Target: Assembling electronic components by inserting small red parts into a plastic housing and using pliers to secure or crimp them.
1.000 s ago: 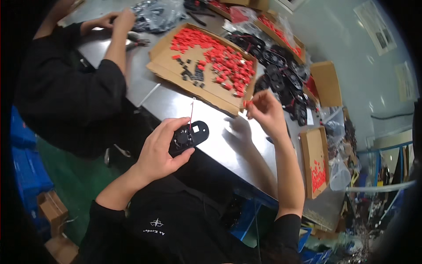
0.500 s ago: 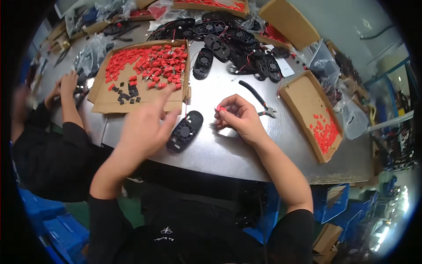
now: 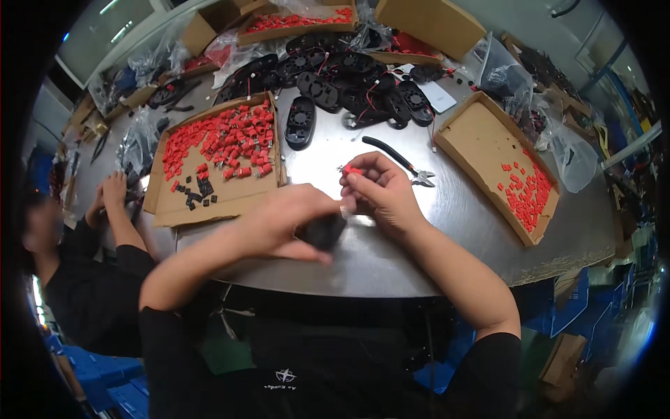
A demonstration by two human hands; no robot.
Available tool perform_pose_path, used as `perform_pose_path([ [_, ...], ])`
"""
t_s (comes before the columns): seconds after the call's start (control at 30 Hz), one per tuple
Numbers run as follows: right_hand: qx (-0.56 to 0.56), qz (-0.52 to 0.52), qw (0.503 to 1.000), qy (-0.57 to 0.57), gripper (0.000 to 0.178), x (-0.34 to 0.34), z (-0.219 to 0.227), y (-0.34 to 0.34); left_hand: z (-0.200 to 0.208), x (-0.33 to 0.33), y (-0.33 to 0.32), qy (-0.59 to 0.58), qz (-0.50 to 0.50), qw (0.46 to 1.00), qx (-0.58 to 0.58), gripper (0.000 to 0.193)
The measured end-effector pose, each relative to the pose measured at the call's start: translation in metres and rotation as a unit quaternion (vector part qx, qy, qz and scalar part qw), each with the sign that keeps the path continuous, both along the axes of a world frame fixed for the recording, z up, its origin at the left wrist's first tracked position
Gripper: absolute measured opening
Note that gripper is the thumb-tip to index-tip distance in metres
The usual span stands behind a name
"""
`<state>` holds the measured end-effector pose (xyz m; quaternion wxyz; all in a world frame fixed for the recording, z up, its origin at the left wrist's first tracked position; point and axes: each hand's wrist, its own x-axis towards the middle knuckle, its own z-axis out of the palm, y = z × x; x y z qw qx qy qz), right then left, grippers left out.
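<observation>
My left hand (image 3: pixel 286 220), smeared by motion, has thumb and fingers around a black oval plastic housing (image 3: pixel 325 232). Its fingertips reach close to those of my right hand (image 3: pixel 380 190); whether they touch is hard to tell. Between thumb and fingers of the right hand is a small red part (image 3: pixel 352 170) with thin metal ends sticking out. Diagonal cutters (image 3: pixel 398 160) with black handles lie just beyond the right hand. Past the left hand is a cardboard tray (image 3: pixel 244 201) with many red pieces and several small black squares.
Black oval housings (image 3: pixel 342 84) with wires are heaped at the back, one (image 3: pixel 300 122) lying apart. A second cardboard tray (image 3: pixel 481 167) with red pieces stands on the right. A co-worker's hands (image 3: pixel 112 192) are at the far left. The metal table's front edge (image 3: pixel 391 292) curves before me.
My left hand has come down and rightward from beside the tray, taking hold of the housing and bringing it toward my right hand. The right hand keeps the red part. The view has shifted.
</observation>
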<state>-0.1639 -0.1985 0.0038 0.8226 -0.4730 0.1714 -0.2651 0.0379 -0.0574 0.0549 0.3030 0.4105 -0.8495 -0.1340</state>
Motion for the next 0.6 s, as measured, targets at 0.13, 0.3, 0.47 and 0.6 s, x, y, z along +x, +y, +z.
perform_pose_path([
  [0.13,-0.142,-0.047,0.989,0.0,0.022,-0.003,0.02,0.015,-0.022,-0.031,0.002,0.5,0.136,0.828,0.215,0.078],
  [0.3,-0.373,-0.06,0.926,0.021,0.025,-0.006,0.02,0.031,-0.035,-0.038,0.011,0.577,0.073,0.709,0.399,0.075],
  [0.47,-0.458,-0.135,0.878,0.013,0.024,0.001,0.01,0.023,-0.029,-0.041,0.01,0.57,0.083,0.718,0.391,0.07],
  [0.6,-0.516,-0.116,0.849,0.01,0.024,-0.001,0.016,0.022,-0.035,-0.033,0.011,0.559,0.065,0.72,0.407,0.072],
])
